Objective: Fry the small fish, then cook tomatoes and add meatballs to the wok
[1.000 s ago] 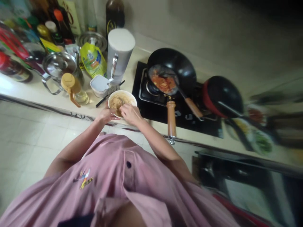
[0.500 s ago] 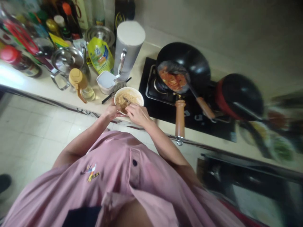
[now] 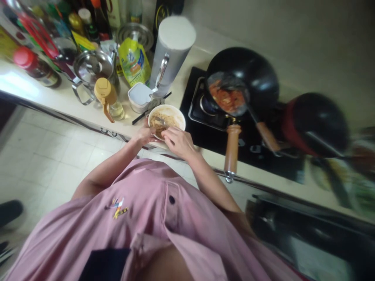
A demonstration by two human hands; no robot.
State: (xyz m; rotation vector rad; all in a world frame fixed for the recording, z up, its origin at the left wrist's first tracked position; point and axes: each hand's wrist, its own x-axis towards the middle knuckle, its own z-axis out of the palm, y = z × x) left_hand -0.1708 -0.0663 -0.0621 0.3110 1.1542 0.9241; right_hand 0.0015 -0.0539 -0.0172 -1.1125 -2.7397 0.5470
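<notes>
A white bowl [image 3: 179,117] holds a yellowish-brown, crumbly or pasty mix at the counter's front edge. My left hand [image 3: 143,135] is closed round the bowl's left side, its thumb near the rim. Over the front rim, my right hand [image 3: 179,143] is closed on a metal spoon [image 3: 159,121], whose bowl end sits in the mix; its handle is mostly hidden by my fingers. Behind the bowl are a white lidded container [image 3: 140,95] and a dark stick-like utensil [image 3: 140,118].
To the right, a black wok [image 3: 258,74] with reddish food and a wooden-handled utensil [image 3: 268,136] stands on the stove; its wooden handle [image 3: 232,148] juts past the counter edge. Farther right is a red pan [image 3: 299,125]. An oil bottle [image 3: 106,93], steel pot [image 3: 93,66] and tall jug [image 3: 172,54] stand left.
The whole view has shifted, so the counter things appear farther right. My left hand still holds the bowl, and the spoon in my right hand has moved slightly in the mix.
</notes>
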